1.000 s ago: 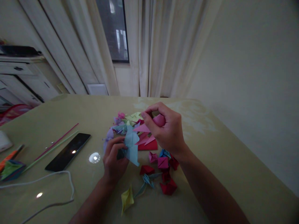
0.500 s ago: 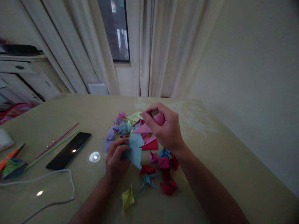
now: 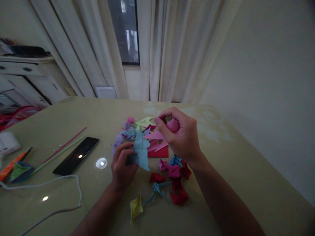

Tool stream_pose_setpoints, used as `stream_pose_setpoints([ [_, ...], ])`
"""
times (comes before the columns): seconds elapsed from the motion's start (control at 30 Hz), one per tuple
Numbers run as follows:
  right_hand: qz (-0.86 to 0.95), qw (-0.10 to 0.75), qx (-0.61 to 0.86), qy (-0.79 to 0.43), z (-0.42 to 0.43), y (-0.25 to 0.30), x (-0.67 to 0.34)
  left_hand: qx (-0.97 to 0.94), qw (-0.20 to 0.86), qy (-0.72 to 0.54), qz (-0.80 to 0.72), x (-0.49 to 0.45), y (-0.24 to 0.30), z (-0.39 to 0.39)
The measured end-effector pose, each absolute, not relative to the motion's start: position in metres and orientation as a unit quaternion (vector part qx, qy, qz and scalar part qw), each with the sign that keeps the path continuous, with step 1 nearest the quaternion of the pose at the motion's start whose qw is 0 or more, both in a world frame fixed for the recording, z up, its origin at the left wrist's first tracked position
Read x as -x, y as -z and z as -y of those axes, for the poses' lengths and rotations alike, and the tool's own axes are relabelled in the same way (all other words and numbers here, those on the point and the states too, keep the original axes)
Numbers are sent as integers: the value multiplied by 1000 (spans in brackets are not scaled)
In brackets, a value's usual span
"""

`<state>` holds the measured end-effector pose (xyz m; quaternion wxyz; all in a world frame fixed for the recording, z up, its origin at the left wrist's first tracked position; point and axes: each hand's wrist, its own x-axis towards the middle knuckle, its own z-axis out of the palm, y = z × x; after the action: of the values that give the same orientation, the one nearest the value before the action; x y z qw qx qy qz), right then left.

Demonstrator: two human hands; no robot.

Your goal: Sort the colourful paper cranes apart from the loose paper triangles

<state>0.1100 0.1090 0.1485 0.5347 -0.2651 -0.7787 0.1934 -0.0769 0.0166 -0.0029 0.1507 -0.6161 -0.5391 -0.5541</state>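
My left hand [image 3: 124, 165] is closed on a light blue folded paper [image 3: 141, 149], held upright above the table with its points spread. My right hand [image 3: 179, 132] is curled, thumb and index tips together. A pink paper [image 3: 154, 135] juts left from under it, and a rounded pink part [image 3: 173, 125] shows inside the curled fingers. Anything tiny between the fingertips is too small to make out. Beneath the hands lie a red paper [image 3: 162, 152] and a pile of folded papers, including a purple one [image 3: 118, 139] and a pale green one [image 3: 145, 122].
Nearer me lie a pink folded piece [image 3: 174, 171], red ones [image 3: 179, 197], a blue one [image 3: 157, 188] and a yellow one [image 3: 136, 208]. Leftward are a black phone [image 3: 76, 155], thin sticks [image 3: 65, 146], a white cable [image 3: 78, 190] and an orange cutter [image 3: 12, 167]. A wall [image 3: 270, 98] borders the right.
The view has shifted slightly, moving everything a little rightward. The light blue paper has tilted, and a point of it now shows higher up. Both hands keep their grip.
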Motion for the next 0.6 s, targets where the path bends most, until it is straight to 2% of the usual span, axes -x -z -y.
stream_pose_setpoints([
  [0.27,788,530,262,-174,-102,-149,-108,614,159,554,540,76,4,-17],
  [0.6,766,527,273,-247,-113,-140,-103,621,153,557,530,76,4,-17],
])
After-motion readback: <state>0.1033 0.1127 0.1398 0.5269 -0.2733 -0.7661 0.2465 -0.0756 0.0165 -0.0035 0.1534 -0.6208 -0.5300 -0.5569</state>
